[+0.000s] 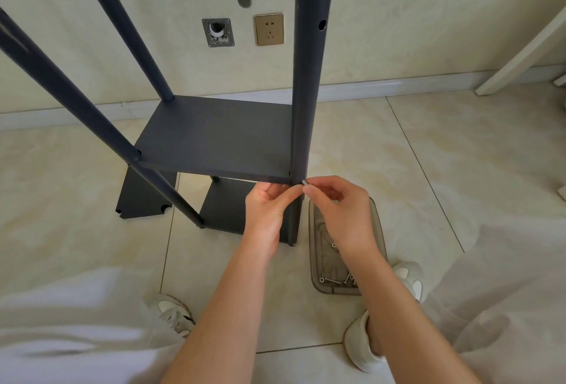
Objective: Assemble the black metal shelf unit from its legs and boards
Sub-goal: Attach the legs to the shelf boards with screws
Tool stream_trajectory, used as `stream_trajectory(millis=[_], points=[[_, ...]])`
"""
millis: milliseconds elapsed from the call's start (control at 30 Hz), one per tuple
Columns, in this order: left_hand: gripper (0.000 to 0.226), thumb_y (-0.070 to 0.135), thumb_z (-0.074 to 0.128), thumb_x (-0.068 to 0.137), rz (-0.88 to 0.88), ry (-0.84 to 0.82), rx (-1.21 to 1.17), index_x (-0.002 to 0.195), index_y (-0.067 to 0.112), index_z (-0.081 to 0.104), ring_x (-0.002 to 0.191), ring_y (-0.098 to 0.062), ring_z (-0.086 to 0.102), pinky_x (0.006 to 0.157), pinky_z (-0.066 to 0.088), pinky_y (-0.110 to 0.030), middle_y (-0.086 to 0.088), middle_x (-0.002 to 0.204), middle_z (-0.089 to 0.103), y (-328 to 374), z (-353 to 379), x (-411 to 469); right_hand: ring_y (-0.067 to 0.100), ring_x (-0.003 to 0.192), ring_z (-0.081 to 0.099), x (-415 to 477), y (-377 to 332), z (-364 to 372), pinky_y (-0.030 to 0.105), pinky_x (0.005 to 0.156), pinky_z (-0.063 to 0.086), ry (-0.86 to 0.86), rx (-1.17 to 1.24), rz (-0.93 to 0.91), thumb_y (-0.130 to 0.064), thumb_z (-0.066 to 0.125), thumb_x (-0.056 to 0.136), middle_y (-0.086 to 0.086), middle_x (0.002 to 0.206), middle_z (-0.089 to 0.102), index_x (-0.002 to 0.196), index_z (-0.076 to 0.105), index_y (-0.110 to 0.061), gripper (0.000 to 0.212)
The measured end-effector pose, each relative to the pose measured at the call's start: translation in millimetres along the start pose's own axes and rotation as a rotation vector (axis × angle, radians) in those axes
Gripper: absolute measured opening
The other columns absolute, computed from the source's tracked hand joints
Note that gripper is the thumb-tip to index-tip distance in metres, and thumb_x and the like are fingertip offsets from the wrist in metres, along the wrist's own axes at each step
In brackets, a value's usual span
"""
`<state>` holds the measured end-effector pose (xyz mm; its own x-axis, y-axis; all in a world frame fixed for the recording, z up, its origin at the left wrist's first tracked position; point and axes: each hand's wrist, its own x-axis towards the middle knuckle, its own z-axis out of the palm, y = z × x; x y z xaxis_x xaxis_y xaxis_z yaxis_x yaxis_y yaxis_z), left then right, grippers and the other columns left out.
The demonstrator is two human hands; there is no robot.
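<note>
Head view: the black shelf unit stands on the tiled floor [398, 154] by the wall, its upper board [214, 135] set between the legs and a lower board [226, 209] beneath. At the near right leg [301, 77], the right hand [340, 212] pinches a silver screw [304, 182] against the tube. The left hand [266, 209] curls its fingers round the upper board's front corner. A clear tray [376, 230] of screws lies just beside the leg, and a spare board [144, 197] lies to the left.
</note>
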<state>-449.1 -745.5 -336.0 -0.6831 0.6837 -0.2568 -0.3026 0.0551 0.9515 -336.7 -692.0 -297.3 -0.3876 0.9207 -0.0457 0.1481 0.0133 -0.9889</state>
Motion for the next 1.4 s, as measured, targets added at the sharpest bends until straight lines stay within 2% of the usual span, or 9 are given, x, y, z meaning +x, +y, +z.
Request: stream_trajectory(millis=[200,433,633,833,967,1167,1267,1400], points=[[0.022,0.016,0.081,0.082,-0.012,-0.005,-0.005,0.100,0.022,0.069,0.091,-0.014,0.075,0.085,0.057,-0.026,0.005,0.089,0.077,0.1,0.7,-0.6,0.003,0.079,0.068,3.3,-1.5,-1.0,0.010,0.068,0.049,-0.024,0.045,0.023,-0.019,0.077,0.084,-0.014,0.081,0.074,0.081,0.074,-0.032,0.014],[0.023,0.016,0.081,0.082,0.007,-0.015,-0.013,0.100,0.021,0.069,0.090,-0.013,0.075,0.075,0.056,-0.017,0.004,0.088,0.077,-0.3,0.5,0.0,0.003,0.076,0.067,3.9,-2.3,1.3,0.009,0.065,0.049,0.020,0.017,0.050,-0.020,0.080,0.081,-0.010,0.079,0.073,0.082,0.074,-0.026,0.009],[0.021,0.018,0.081,0.083,-0.006,0.003,0.016,0.099,0.022,0.068,0.088,-0.011,0.074,0.076,0.056,-0.018,0.009,0.084,0.076,0.4,0.0,1.3,-0.005,0.075,0.060,8.2,-10.9,-5.8,0.003,0.060,0.042,-0.031,-0.202,-0.020,-0.030,0.079,0.081,-0.014,0.074,0.068,0.082,0.074,-0.023,0.009],[0.020,0.017,0.081,0.082,0.008,-0.012,0.019,0.097,0.022,0.068,0.088,-0.012,0.074,0.076,0.057,-0.019,0.008,0.082,0.075,1.9,-0.6,1.8,0.001,0.077,0.063,10.3,-19.0,-10.0,0.007,0.066,0.044,-0.077,-0.330,-0.080,-0.029,0.076,0.084,-0.013,0.081,0.070,0.090,0.075,-0.022,0.009],[0.021,0.018,0.081,0.082,0.014,-0.019,0.007,0.098,0.021,0.069,0.088,-0.014,0.075,0.073,0.056,-0.016,0.005,0.085,0.076,1.3,-0.5,3.4,-0.007,0.078,0.061,6.2,-14.6,-6.4,0.003,0.063,0.044,-0.024,-0.313,-0.068,-0.031,0.076,0.084,-0.013,0.080,0.071,0.091,0.077,-0.021,0.013],[0.019,0.019,0.082,0.081,0.011,-0.042,0.007,0.096,0.021,0.071,0.089,-0.014,0.075,0.074,0.056,-0.016,0.004,0.085,0.076,2.4,-1.8,4.5,-0.007,0.074,0.063,8.6,-13.5,-5.3,-0.001,0.058,0.043,-0.060,-0.223,0.053,-0.031,0.072,0.087,-0.012,0.079,0.071,0.095,0.077,-0.018,0.016],[0.018,0.017,0.081,0.081,0.007,-0.033,0.012,0.097,0.018,0.071,0.089,-0.016,0.075,0.075,0.057,-0.018,0.003,0.086,0.076,2.5,-2.2,6.4,-0.010,0.077,0.061,7.8,-13.7,-5.6,0.000,0.059,0.042,-0.044,-0.243,0.018,-0.031,0.074,0.086,-0.016,0.078,0.070,0.091,0.076,-0.021,0.011],[0.018,0.015,0.080,0.082,0.000,-0.042,-0.034,0.098,0.018,0.072,0.092,-0.020,0.075,0.081,0.058,-0.024,-0.003,0.091,0.077,2.4,-0.8,6.7,-0.013,0.075,0.056,8.1,-16.1,-2.4,0.000,0.061,0.040,0.003,-0.385,-0.085,-0.031,0.076,0.084,-0.018,0.074,0.065,0.086,0.071,-0.026,0.007]])
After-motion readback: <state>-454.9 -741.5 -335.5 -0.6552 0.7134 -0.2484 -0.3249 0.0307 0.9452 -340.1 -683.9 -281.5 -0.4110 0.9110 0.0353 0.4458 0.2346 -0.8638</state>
